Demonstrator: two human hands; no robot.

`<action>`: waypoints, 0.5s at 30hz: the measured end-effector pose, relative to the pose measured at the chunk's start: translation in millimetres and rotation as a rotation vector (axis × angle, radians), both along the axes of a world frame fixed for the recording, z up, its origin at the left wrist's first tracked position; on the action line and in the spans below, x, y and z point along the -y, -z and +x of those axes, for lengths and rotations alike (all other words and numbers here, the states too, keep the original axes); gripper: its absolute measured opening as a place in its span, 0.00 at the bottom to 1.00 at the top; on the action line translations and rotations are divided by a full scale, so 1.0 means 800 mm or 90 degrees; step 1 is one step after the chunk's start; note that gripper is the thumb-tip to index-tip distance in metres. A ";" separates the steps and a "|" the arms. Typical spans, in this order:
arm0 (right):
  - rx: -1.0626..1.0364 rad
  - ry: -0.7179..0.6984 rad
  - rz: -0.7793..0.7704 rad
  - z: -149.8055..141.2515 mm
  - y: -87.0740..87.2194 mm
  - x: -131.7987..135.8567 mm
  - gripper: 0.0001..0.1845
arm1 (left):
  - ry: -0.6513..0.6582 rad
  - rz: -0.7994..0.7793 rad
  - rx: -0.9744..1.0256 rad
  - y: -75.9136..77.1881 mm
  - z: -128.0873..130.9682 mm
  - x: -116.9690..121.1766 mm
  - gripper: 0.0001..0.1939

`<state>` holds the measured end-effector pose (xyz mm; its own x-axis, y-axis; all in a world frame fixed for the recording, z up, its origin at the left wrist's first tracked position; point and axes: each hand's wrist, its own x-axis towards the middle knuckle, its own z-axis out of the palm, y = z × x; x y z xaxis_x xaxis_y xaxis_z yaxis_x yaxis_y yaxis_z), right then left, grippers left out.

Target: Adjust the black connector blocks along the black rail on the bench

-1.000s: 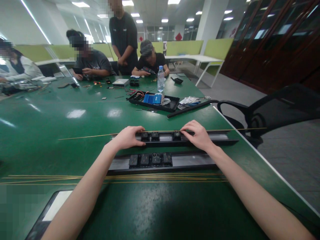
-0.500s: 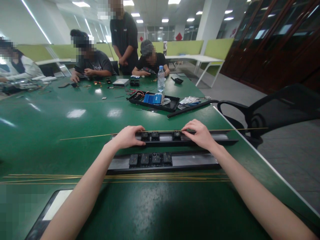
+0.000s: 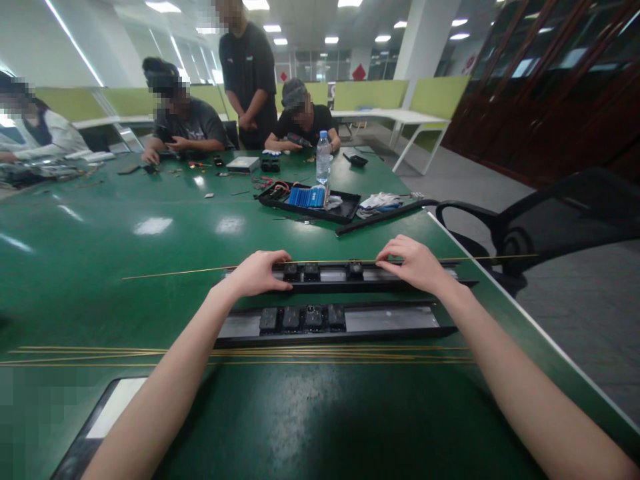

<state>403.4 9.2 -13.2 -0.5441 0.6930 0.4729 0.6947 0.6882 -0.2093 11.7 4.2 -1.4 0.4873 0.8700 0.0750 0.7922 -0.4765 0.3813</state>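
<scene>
Two long black channels with silvery insides lie across the green table in front of me. My left hand [image 3: 255, 273] grips the far channel [image 3: 340, 288] across its width, thumb on the near wall and fingers over the far one. Three small black blocks [image 3: 355, 271] sit inside that channel. A thin golden rod [image 3: 330, 262] runs lengthwise along its far side, sticking out well past both ends. Right of the blocks, my right hand [image 3: 413, 263] pinches this rod between thumb and fingers. The near channel [image 3: 390, 321] carries several similar black blocks [image 3: 291, 319], side by side.
Several loose golden rods [image 3: 90, 351] lie nearest me. Beyond the channels are a black tray [image 3: 345, 212] with a blue item, gloves [image 3: 381, 203], a black strip [image 3: 385, 217] and a water bottle [image 3: 323, 160]. A chair [image 3: 505, 227] stands right; several people are across the table.
My right hand has slid a little to the right along the golden rod, away from the blocks. My left hand keeps its hold, and the channels stay in place.
</scene>
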 end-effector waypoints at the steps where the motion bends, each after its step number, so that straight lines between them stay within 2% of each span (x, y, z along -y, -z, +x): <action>1: 0.012 0.004 -0.001 0.003 -0.002 0.000 0.07 | 0.000 0.000 -0.001 0.000 0.000 0.000 0.27; 15: 0.072 0.054 -0.036 0.029 -0.016 -0.002 0.09 | 0.000 -0.008 -0.005 -0.003 0.002 0.002 0.28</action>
